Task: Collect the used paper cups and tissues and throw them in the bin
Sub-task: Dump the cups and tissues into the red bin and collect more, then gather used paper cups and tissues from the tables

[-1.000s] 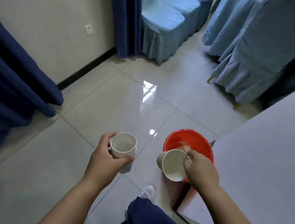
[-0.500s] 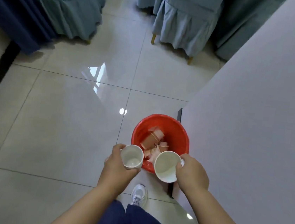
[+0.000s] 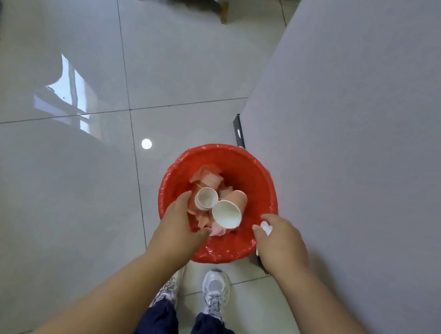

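A red-lined bin (image 3: pixel 242 155) stands on the floor by the table corner, holding several pinkish paper cups and crumpled tissues. Two white-insided paper cups, one (image 3: pixel 207 197) on the left and one (image 3: pixel 227 213) on the right, lie loose just inside it, mouths facing up. My left hand (image 3: pixel 179 225) hovers over the bin's near left rim, fingers spread, empty, with fingertips close to the left cup. My right hand (image 3: pixel 282 237) is over the near right rim, fingers curled around a small white tissue scrap (image 3: pixel 266 228).
A grey table (image 3: pixel 369 129) fills the right side, its corner right beside the bin. Wooden legs of a covered chair (image 3: pixel 224 12) stand at the top. My white shoes (image 3: pixel 215 289) are just in front of the bin on the glossy tiled floor.
I stepped up to the bin and looked down. Both hands let go of their cups, which now lie inside the bin. My hands moved over its rim.
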The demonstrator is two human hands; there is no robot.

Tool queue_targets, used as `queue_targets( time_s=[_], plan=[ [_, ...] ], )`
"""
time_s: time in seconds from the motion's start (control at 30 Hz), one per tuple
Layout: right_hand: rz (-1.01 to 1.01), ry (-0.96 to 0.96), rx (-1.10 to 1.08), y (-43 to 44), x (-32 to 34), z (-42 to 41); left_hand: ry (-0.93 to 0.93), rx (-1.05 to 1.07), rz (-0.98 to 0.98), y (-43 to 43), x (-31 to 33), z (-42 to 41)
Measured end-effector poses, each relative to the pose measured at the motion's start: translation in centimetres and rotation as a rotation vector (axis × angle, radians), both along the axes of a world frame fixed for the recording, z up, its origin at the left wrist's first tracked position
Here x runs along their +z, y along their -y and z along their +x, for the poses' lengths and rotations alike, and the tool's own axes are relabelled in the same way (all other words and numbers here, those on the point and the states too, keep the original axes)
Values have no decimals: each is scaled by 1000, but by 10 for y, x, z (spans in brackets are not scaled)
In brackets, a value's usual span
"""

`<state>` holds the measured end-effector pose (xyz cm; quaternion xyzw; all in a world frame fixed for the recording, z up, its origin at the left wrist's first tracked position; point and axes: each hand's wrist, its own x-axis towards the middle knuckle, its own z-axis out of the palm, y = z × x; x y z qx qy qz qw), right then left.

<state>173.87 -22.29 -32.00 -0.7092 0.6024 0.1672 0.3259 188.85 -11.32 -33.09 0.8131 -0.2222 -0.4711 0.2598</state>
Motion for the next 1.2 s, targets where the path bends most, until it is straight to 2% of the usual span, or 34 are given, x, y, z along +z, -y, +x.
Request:
queue_targets(
  time_s=[0.23, 0.3, 0.5, 0.63, 0.8, 1.2],
  plan=[
    [37, 23, -105, 1, -43, 21, 30, -152, 131, -9, -39, 18],
    [94, 71, -166, 0, -49, 28, 35, -179, 145, -11, -42, 23],
    [256, 155, -168, 2, -60, 40, 45, -218, 157, -7, -45, 31],
    [184, 155, -196, -2, -56, 33, 61, -233, 163, -7, -40, 35],
    [266, 273, -397, -19, -28, 21, 57, -256, 160, -8, -12, 33],
    [130, 485, -563, -98, 125, -37, -97, -276, -37, -33, 135, -26]
  ],
)
